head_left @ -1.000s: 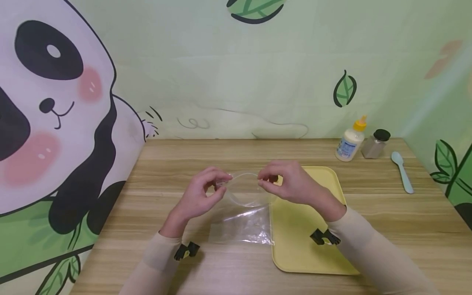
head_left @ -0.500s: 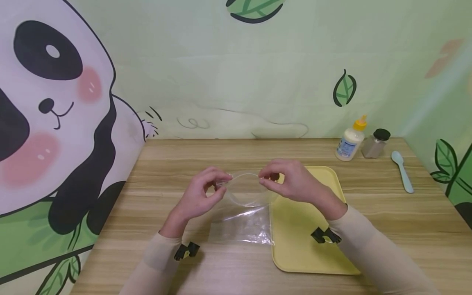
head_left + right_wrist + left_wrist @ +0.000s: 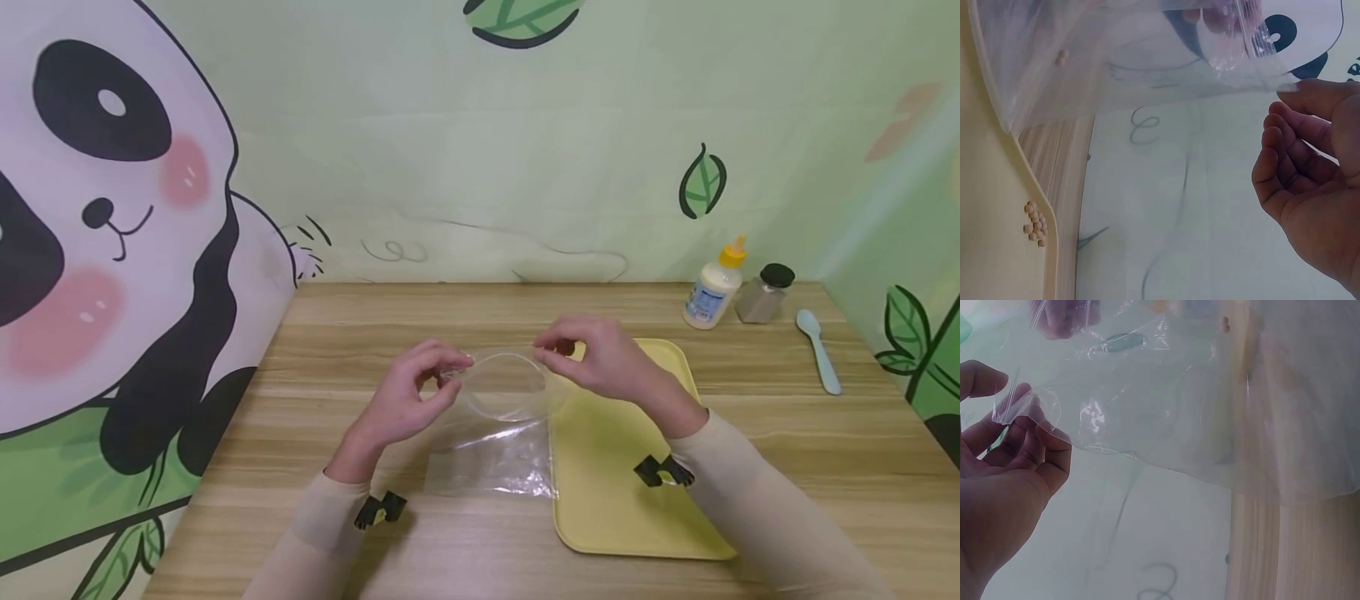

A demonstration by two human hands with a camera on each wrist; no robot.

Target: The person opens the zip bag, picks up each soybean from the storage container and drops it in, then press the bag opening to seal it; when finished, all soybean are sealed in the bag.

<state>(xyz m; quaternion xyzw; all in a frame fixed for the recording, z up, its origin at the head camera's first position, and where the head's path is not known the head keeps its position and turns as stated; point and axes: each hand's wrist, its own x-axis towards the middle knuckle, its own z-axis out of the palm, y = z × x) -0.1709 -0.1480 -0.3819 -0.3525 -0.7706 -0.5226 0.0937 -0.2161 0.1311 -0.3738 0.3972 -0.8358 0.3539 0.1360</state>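
A clear plastic bag (image 3: 491,471) is held up over the wooden table (image 3: 472,550), its mouth gaping in a round loop. At its 10 o'clock the left hand (image 3: 408,396) pinches the rim; at 2 o'clock the right hand (image 3: 600,358) has its fingertips by the edge (whether they pinch the film, I can't tell). The yellow tray (image 3: 607,508) lies at the bag's 3 o'clock, with beige balls (image 3: 1035,224) near the tray's rim. Farther out toward 2 o'clock stand a bottle (image 3: 707,296) and a black-lidded jar (image 3: 761,298), a pale spoon (image 3: 821,354) at the jar's 4 o'clock.
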